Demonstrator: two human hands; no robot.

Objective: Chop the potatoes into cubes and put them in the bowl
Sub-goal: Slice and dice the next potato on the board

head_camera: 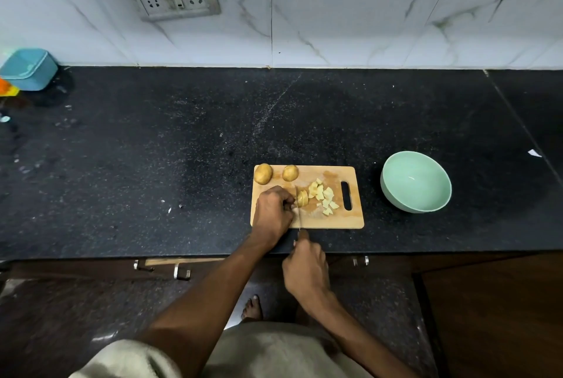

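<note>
On the black table (182,149) lies a wooden board (316,220), its handle slot to the right. The left hand (272,210) curls over a part-cut potato (302,197) near the board's middle, fingers closed on it. The right hand (306,268) hangs off the table's near edge, closed round the handle of a knife (299,216) whose thin blade runs up across the board to the potato. Just right of the blade sits a heap of pale cubes (324,196). Two whole potatoes (263,174) rest at the board's far left corner. A green bowl (393,191), with nothing visible inside, stands to the right, apart from the board.
</note>
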